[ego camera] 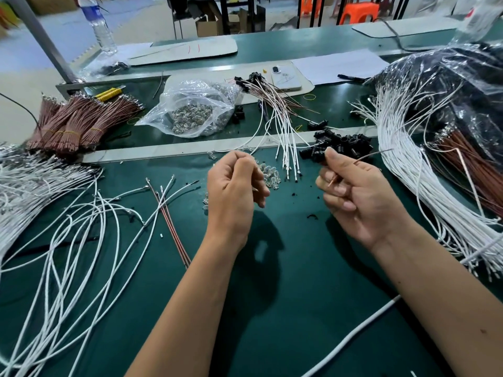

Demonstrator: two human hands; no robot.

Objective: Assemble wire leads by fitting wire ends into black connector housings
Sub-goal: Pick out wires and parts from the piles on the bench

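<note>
My right hand (356, 197) grips a thin brown wire (373, 155) between thumb and curled fingers; its metal tip points up and right. Just behind this hand lies a heap of black connector housings (345, 144). My left hand (234, 191) hovers over the green mat with its fingers curled and fingertips pinched together near small clear parts (268, 172); whether it holds one is hidden. A fan of finished white leads (285, 131) with black housings at the far end lies between and beyond the hands.
Loose white wires (81, 227) sprawl at the left, with two brown wires (174, 232) beside them. Bundled brown wires (79, 118) sit far left. A plastic bag of clear parts (193, 110) lies at centre back. A thick white wire bundle (424, 172) and bagged wires fill the right.
</note>
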